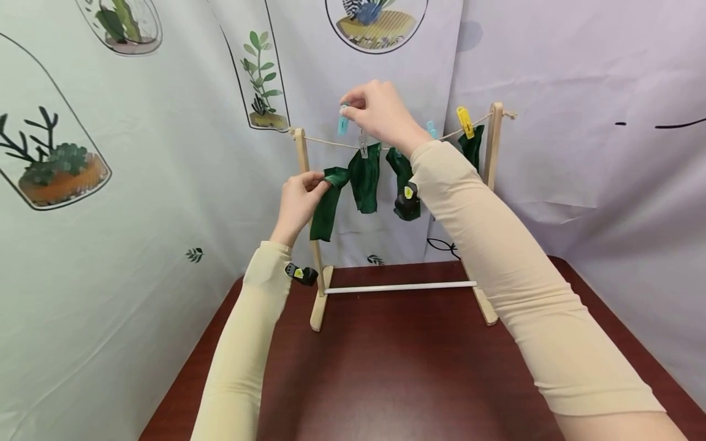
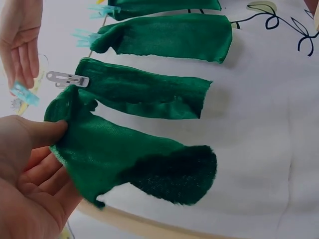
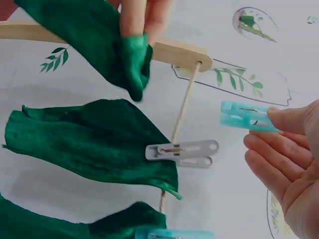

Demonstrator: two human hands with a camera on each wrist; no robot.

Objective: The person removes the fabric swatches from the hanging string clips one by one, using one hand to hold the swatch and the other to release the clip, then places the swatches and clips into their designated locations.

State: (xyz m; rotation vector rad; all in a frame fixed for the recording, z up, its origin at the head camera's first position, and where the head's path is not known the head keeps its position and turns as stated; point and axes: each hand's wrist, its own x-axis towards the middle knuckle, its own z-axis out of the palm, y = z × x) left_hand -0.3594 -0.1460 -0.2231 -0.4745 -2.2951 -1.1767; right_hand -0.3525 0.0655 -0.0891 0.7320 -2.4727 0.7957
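My left hand (image 1: 298, 202) pinches the top edge of a small dark green cloth (image 1: 325, 215), which dangles by the left post, below the line. Thumb in front, fingers behind: so the left wrist view shows that grip on the cloth (image 2: 114, 142). Above the line, my right hand (image 1: 384, 111) holds a light blue clothespin (image 1: 343, 124) between thumb and fingers. In the right wrist view this clothespin (image 3: 246, 116) stands apart from the string (image 3: 183, 107). A grey clothespin (image 1: 363, 146) fixes another green cloth (image 1: 364, 180) to the string, just right of the held cloth.
The string runs between two wooden posts (image 1: 493, 144) on a stand with a white crossbar (image 1: 399, 287). More green cloths hang farther right, with a blue clothespin (image 1: 432, 129) and a yellow clothespin (image 1: 465, 122). The stand is on a dark red table (image 1: 386, 367) before a printed curtain.
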